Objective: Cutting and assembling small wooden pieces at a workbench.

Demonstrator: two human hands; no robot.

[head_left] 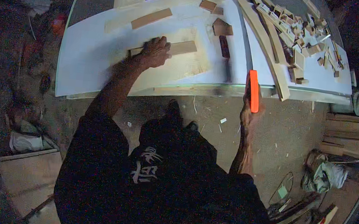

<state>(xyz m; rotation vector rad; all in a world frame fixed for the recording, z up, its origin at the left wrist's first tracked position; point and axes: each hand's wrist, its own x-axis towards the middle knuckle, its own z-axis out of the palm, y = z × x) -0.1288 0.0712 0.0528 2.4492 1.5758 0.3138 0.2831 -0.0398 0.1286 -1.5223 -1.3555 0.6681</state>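
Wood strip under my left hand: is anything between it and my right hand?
Partly. A dark block lies between the strip and your right hand, slightly beyond the straight line; a blurred dark shape lies nearer that line, too unclear to name.

Wide fisheye view from the person's head, looking down.
Over a black-clothed torso (175,178), it faces a white-covered worktable (77,66) within arm's reach.
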